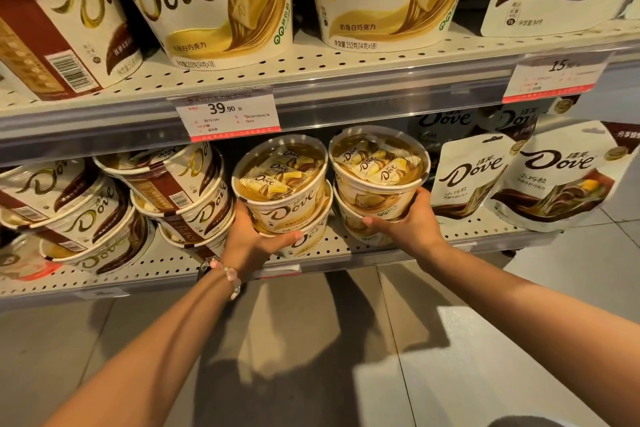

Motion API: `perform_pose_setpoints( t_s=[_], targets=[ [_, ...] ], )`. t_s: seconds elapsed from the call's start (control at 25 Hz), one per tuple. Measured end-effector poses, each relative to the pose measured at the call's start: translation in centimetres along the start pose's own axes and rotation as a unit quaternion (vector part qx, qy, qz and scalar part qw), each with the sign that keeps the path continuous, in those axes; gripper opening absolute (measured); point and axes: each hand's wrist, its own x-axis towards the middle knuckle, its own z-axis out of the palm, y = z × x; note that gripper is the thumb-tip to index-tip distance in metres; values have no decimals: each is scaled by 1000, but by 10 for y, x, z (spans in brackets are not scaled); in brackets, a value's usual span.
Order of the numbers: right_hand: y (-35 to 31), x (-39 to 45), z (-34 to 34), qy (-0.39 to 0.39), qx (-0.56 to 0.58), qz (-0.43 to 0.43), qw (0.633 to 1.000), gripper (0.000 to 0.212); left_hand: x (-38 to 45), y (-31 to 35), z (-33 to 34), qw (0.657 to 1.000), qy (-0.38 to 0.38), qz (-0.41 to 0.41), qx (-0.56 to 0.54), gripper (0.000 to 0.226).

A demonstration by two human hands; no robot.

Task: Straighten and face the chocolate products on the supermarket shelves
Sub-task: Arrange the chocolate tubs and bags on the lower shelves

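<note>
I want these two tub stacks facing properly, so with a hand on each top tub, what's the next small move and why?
Probably turn the right top tub with the right hand until its logo faces forward. The left top tub, held by the left hand, already shows Dove to the aisle, while the right one shows only swirl artwork and a small green mark.

Four white-chocolate tubs point(280, 180) below, two pouches point(467, 177).

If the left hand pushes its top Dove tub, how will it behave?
The top tub likely slides as one stiff piece; its walls look rigid. Perched on a lower tub, it may tip or slip off. Probably light, since the clear lid shows loose wrapped chocolates.
</note>
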Motion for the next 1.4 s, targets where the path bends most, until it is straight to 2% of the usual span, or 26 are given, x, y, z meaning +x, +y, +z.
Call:
perform_pose_setpoints(
  t_s=[0.12, 0.24, 0.4, 0.52, 0.76, 0.92, 1.0, 1.16, 1.24, 1.4],
  targets=[
    [1, -11, 9, 26, -2, -10, 1000, 107, -14, -5, 19, 996, 82, 21, -8, 96],
    [0, -20, 20, 66, 13, -19, 998, 118, -21, -9, 40, 984, 173, 16, 25, 120],
    [-9, -14, 33, 112, 59, 54, 990, 126, -14, 10, 62, 970, 243, -29, 7, 119],
    [-7, -8, 35, 111, 68, 43, 991, 123, -6, 5, 56, 967, 255, -27, 13, 119],
    [2, 6, 15, 56, 40, 1, 998, 119, 2, -1, 30, 984, 179, 14, 18, 101],
    [4, 9, 5, 9, 39, -31, 999, 108, 6, -7, 27, 985, 169, 16, 11, 102],
    [3, 6, 6, 16, 43, -37, 998, 109, 2, -6, 32, 982, 188, 15, 8, 108],
    [12, -18, 24, 83, 75, -19, 994, 110, -21, -10, 53, 968, 247, 42, 4, 112],
    [22, -33, 29, 92, 108, 8, 990, 110, -30, -14, 64, 962, 271, 25, -8, 120],
    [30, -26, 26, 113, 84, 65, 988, 118, -24, -18, 69, 952, 306, -15, 24, 126]
  ],
)
